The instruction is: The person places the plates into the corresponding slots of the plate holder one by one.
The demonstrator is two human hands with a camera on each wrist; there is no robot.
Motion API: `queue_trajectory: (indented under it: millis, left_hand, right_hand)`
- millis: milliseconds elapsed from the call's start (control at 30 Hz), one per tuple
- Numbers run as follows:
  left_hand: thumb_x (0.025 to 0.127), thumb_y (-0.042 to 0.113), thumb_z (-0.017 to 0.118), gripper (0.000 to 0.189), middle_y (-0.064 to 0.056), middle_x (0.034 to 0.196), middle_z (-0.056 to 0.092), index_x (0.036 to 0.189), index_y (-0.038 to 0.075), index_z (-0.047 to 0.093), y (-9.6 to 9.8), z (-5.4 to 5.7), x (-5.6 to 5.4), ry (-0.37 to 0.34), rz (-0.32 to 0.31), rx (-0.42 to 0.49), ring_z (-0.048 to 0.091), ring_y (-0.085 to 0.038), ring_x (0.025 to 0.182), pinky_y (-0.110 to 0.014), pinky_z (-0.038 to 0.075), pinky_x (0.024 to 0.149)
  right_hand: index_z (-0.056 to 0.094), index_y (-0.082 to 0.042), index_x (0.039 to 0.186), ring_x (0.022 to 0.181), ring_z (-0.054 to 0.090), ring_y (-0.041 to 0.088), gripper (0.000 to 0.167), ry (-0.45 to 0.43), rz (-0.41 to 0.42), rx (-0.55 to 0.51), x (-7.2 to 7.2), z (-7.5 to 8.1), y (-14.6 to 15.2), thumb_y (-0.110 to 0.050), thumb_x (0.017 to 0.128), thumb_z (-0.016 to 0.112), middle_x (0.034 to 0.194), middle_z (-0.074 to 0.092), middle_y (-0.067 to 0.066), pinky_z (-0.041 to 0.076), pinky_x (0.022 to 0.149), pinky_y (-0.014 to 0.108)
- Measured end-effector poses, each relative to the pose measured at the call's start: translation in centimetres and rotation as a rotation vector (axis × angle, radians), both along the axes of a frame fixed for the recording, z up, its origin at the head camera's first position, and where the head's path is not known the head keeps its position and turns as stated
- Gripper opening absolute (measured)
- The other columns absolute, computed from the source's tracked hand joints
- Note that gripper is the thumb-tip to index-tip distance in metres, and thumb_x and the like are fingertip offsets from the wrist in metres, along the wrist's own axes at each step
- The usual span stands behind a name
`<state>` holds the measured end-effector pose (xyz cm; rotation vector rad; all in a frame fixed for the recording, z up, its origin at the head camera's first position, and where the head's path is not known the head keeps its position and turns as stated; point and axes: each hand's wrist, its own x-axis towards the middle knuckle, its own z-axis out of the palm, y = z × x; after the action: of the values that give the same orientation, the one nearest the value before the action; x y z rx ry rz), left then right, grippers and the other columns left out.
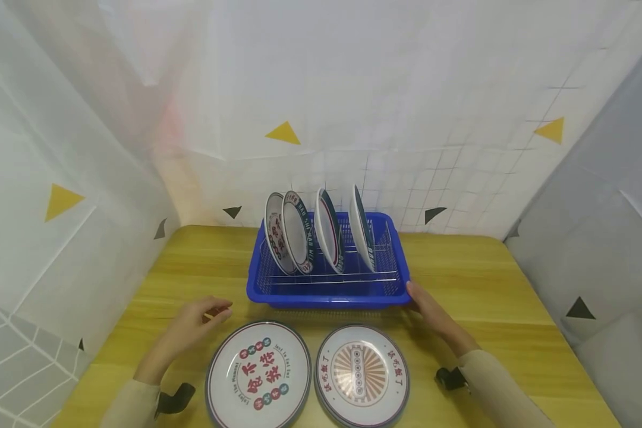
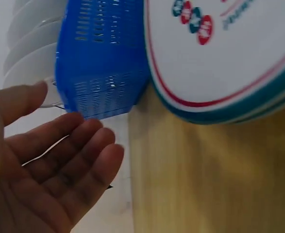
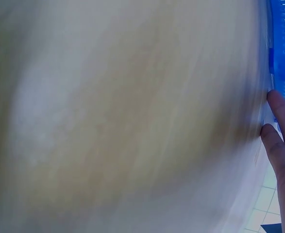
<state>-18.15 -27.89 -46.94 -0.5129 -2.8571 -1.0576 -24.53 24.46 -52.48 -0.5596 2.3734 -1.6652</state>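
A blue plastic basket [image 1: 326, 299] with a wire rack [image 1: 334, 281] stands on the table. Several patterned plates lean upright in the rack, among them a white-faced plate [image 1: 295, 232] at the left and a steeply tilted plate [image 1: 359, 232] at the right. My left hand [image 1: 192, 327] hovers left of the basket's front, fingers loosely bent and nothing in them; the left wrist view shows its bare palm [image 2: 40, 194]. At the basket's front right corner, my right hand [image 1: 433, 312] touches the rim with extended fingers [image 3: 278, 148].
In front of the basket lie a larger round plate stack [image 1: 262, 374] on the left and a smaller plate stack [image 1: 361, 374] on the right, both flat on the wooden table [image 1: 471, 273]. White sheeting [image 1: 385, 107] with yellow and black triangles hangs behind.
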Motion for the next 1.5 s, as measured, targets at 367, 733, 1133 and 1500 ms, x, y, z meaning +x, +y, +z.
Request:
queue_trajectory:
  millis: [367, 733, 1133, 1500]
  left_hand:
    - [0.095, 0.031, 0.064, 0.034, -0.003, 0.106, 0.071, 0.115, 0.005, 0.07, 0.0, -2.4, 0.7, -0.164, -0.117, 0.032, 0.063, -0.008, 0.09, -0.023, 0.057, 0.077]
    - [0.089, 0.027, 0.071, 0.032, -0.001, 0.1, 0.07, 0.112, 0.005, 0.07, -0.7, -2.7, 0.9, -0.2, -0.097, -0.03, 0.063, -0.009, 0.086, -0.021, 0.055, 0.074]
    - [0.086, 0.024, 0.075, 0.024, 0.003, 0.088, 0.068, 0.102, 0.008, 0.072, -1.3, -3.2, 0.7, -0.277, -0.112, -0.041, 0.057, -0.004, 0.077, -0.02, 0.052, 0.068]
    - [0.087, 0.023, 0.073, 0.018, 0.006, 0.085, 0.068, 0.099, 0.01, 0.073, -1.4, -3.2, 0.6, -0.287, -0.111, -0.05, 0.058, -0.004, 0.075, -0.02, 0.053, 0.068]
  right_hand:
    - [0.02, 0.009, 0.15, 0.128, 0.047, 0.049, 0.064, -0.017, -0.006, 0.016, 0.0, 0.4, 0.0, -0.039, 0.108, 0.011, 0.144, 0.042, 0.034, 0.04, 0.106, 0.059]
    - [0.018, 0.006, 0.152, 0.128, 0.048, 0.049, 0.064, -0.032, -0.014, 0.012, 0.1, 0.4, -0.1, -0.04, 0.108, 0.012, 0.144, 0.042, 0.033, 0.04, 0.106, 0.06]
    - [0.018, 0.006, 0.152, 0.128, 0.049, 0.049, 0.064, -0.032, -0.006, 0.003, 0.1, 0.2, -0.1, -0.04, 0.108, 0.012, 0.144, 0.042, 0.033, 0.039, 0.106, 0.061]
    - [0.022, 0.011, 0.149, 0.126, 0.05, 0.048, 0.065, -0.007, -0.01, 0.03, 0.0, 0.4, -0.1, -0.038, 0.108, 0.012, 0.142, 0.043, 0.035, 0.042, 0.105, 0.059]
